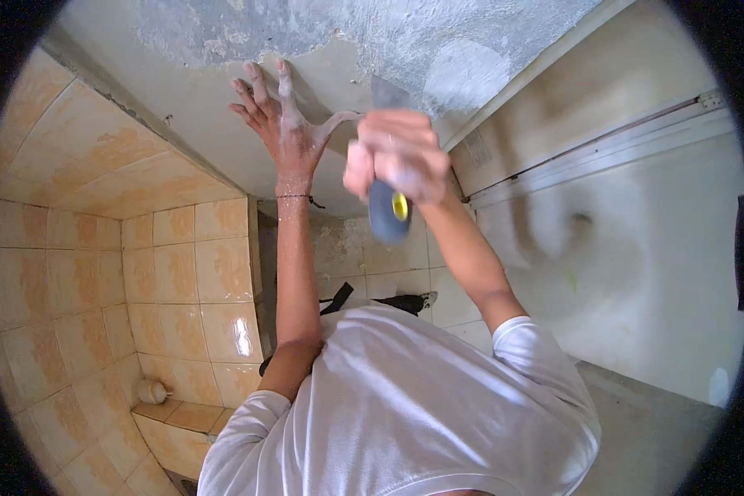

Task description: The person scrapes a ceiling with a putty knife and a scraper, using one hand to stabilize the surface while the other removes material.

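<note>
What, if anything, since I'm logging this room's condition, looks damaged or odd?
The wall beyond the left hand: its smooth, pale surface stops at a ragged edge against rough, blotchy grey, so it looks damaged or unfinished.

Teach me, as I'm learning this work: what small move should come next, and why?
Probably a short push of the scraper along the ragged edge of the smooth coating: the right hand grips it, its blurred blade appears near where that coating meets the rough blue-grey surface, and the left hand appears spread against the coating.
</note>
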Motion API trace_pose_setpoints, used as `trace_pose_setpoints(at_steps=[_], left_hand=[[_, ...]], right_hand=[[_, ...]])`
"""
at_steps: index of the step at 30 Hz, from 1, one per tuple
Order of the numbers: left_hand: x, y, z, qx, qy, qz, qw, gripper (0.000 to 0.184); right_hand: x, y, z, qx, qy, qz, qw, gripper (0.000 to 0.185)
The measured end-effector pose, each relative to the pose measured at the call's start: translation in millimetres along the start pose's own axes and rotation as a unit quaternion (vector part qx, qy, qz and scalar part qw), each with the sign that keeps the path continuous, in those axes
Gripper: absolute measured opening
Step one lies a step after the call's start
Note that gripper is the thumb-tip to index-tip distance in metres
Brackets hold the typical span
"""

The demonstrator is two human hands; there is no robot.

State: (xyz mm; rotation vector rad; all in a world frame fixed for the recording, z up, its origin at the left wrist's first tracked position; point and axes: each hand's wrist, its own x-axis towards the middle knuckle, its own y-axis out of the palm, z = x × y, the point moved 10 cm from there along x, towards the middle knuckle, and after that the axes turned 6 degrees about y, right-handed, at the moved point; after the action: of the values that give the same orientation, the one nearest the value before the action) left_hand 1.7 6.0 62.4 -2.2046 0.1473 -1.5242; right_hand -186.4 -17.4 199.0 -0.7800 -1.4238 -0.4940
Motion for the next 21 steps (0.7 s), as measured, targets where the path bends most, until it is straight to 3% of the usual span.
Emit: trace_pose_setpoints(at_steps=[4,6,8,10,12,13,16,18,21], left_hand=[[0.8,2.5,0.8,-0.005,-0.009,0.006,1.0,0.13],[1.4,0.0,-1.6,-0.003,-0.011,0.001,1.0,0.13],[1.2,-4.2,-4.7,-0.011,-0.011,0.004,1.0,0.129],[2.2,-8.0,-8.3,-0.017,-0.009,0.0,1.0,0.129],[3.3,-9.4,-11.6,-0.024,-0.008,-0.003,1.0,0.129],[3.1,-8.2,-10.7,-0.021,-0.016,0.006,1.0,0.129],[2.8,-8.7,-9.4,-0.01,-0.021,0.012,1.0,0.13],[3.8,-8.2,-8.0,-0.003,-0.019,0.008,1.0,0.129],[2.7,-7.2,-9.5,-0.003,-0.014,0.017,1.0,0.128]], right_hand=[[-14.1,7.0,-22.6,0.007,0.082,-0.014,0.997,0.036],[-9.3,5.9,-19.1,-0.003,0.068,-0.002,0.998,0.032],[3.3,-14.2,-6.7,0.025,0.049,-0.084,0.995,0.027],[11.2,-27.8,-12.2,0.037,0.077,-0.068,0.994,0.025],[-10.9,-33.8,-53.3,0.032,0.171,-0.052,0.983,0.029],[-38.0,-44.1,-78.4,-0.01,0.265,-0.186,0.946,0.032],[-58.1,-44.1,-89.3,0.044,0.33,-0.233,0.914,0.03],[-38.2,-50.2,-78.2,0.082,0.326,-0.241,0.91,0.031],[-5.3,-68.0,-67.5,0.246,0.237,-0.332,0.879,0.036]])
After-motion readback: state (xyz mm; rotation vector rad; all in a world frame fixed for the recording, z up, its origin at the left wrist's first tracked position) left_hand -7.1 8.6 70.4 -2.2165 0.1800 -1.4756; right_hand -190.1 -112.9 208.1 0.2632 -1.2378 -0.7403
